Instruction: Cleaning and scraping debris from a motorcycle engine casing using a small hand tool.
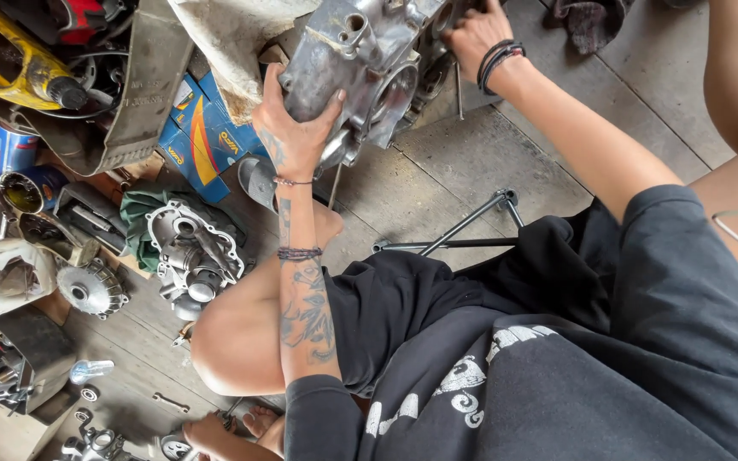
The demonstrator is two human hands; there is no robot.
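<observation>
Blue carton (202, 128), yellow bottle (10, 64), wrench (169, 401)

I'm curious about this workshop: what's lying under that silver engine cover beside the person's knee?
The silver engine cover rests on a crumpled green cloth, which shows along its left and upper edges. Whatever lies beneath the cloth is covered from view.

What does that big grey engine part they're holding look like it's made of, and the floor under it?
Engine casing: seemingly cast metal, perhaps aluminium; dull silver-grey, grimy, with moulded bosses and holes. Both hands, left and right, grip it. Floor: apparently concrete; matte grey slabs with joint lines.
</observation>
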